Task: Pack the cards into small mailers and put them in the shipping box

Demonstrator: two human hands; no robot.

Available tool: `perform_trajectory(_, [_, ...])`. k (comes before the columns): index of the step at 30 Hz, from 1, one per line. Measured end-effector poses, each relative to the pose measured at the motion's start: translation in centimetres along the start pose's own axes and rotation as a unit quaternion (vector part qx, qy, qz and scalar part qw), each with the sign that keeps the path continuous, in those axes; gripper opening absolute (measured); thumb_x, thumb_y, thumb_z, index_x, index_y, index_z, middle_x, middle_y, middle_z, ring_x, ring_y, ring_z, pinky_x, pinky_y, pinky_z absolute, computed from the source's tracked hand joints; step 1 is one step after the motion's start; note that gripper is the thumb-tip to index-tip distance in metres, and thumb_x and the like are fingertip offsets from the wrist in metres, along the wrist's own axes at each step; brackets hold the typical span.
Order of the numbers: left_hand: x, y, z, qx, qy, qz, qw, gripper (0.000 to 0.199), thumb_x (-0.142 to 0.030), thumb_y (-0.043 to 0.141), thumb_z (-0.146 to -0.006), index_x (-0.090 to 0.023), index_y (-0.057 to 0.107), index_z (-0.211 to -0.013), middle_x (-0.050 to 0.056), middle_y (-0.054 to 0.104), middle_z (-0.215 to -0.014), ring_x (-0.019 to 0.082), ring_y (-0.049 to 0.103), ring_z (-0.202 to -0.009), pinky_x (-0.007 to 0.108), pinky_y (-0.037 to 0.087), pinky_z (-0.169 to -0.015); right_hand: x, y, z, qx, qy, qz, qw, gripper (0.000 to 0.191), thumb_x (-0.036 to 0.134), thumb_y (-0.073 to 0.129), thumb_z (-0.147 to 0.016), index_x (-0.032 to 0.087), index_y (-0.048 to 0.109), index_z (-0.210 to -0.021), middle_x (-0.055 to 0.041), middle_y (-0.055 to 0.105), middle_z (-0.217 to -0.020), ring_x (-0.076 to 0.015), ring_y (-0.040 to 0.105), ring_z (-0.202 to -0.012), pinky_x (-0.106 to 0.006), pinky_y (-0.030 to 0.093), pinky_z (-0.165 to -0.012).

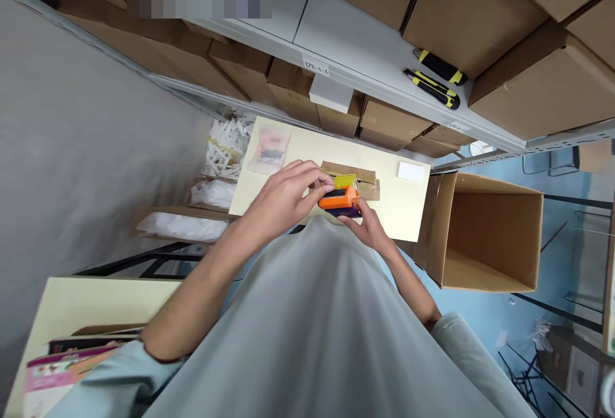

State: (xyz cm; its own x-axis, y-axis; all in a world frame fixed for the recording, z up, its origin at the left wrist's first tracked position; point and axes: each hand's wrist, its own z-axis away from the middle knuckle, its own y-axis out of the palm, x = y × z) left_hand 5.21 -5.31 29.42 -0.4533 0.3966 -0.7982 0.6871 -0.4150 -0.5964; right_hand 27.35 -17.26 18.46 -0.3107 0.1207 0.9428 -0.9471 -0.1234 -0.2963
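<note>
My right hand (369,226) is closed round the right end of a small orange, black and dark purple box-like object (340,199), close to my body. Its exact kind is unclear. A yellow-green rounded piece (344,181) shows at its far side; I cannot tell whether it is attached. My left hand (293,197) has thumb and fingers pinched together at the object's left end. Whatever lies between those fingertips is too small to make out. Just beyond, a flat piece of brown cardboard (369,189) lies on the pale table (307,143).
A clear pouch (270,150) and a white card (410,171) lie on the table. An open cardboard box (494,232) stands to its right. Two utility knives, including the nearer knife (432,88), rest on the shelf (346,18) above, among cartons. White packing material (228,149) is at left.
</note>
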Motion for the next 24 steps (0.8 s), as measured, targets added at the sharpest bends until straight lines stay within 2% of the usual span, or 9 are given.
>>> perform_trajectory(6, [-1.5, 1.1, 1.0, -0.036, 0.062, -0.096, 0.993, 0.023, -0.035, 0.051, -0.114, -0.026, 0.071, -0.108, 0.009, 0.073, -0.103, 0.027, 0.068, -0.099, 0.041, 0.057, -0.089, -0.7, -0.1, 0.4, 0.003, -0.002, 0.020, 1.000, 0.045, 0.064, 0.074, -0.101, 0.025, 0.064, -0.122, -0.0073, 0.076, -0.111, -0.0265, 0.073, -0.101, -0.038, 0.060, -0.089])
perform_trajectory(11, [-1.8, 2.0, 2.3, -0.067, 0.060, -0.115, 0.989, 0.021, -0.035, 0.053, -0.115, -0.026, 0.070, -0.107, 0.008, 0.074, -0.104, 0.025, 0.069, -0.097, 0.039, 0.057, -0.089, -1.0, -1.2, 1.4, 0.000, -0.027, 0.061, 0.998, 0.041, 0.065, 0.071, -0.103, 0.025, 0.064, -0.112, -0.0077, 0.074, -0.106, -0.0266, 0.069, -0.098, -0.038, 0.058, -0.087])
perform_trajectory(17, [-2.3, 2.0, 3.0, -0.104, 0.009, -0.094, 0.990, 0.023, -0.040, 0.055, -0.115, -0.025, 0.071, -0.106, 0.007, 0.074, -0.102, 0.023, 0.069, -0.095, 0.037, 0.057, -0.090, -1.3, -3.8, 2.4, 0.057, -0.025, 0.130, 0.990, 0.041, 0.067, 0.065, -0.106, 0.026, 0.062, -0.105, -0.0047, 0.069, -0.093, -0.0255, 0.065, -0.089, -0.037, 0.056, -0.081])
perform_trajectory(20, [-2.3, 1.7, 3.1, -0.127, -0.035, -0.070, 0.989, 0.022, -0.040, 0.059, -0.113, -0.024, 0.072, -0.105, 0.007, 0.074, -0.103, 0.020, 0.066, -0.086, 0.035, 0.055, -0.086, -0.8, -5.8, 2.0, 0.089, -0.002, 0.182, 0.979, 0.040, 0.067, 0.063, -0.106, 0.026, 0.063, -0.106, -0.0050, 0.069, -0.090, -0.0263, 0.063, -0.085, -0.036, 0.052, -0.077])
perform_trajectory(24, [-0.1, 2.6, 3.0, -0.132, -0.147, 0.003, 0.980, 0.018, -0.038, 0.066, -0.106, -0.024, 0.076, -0.102, 0.003, 0.072, -0.093, 0.016, 0.058, -0.071, 0.030, 0.050, -0.073, 1.1, -8.7, 0.3, 0.154, 0.055, 0.229, 0.960, 0.035, 0.058, 0.068, -0.102, 0.024, 0.067, -0.111, -0.0049, 0.072, -0.091, -0.0243, 0.064, -0.081, -0.034, 0.047, -0.074])
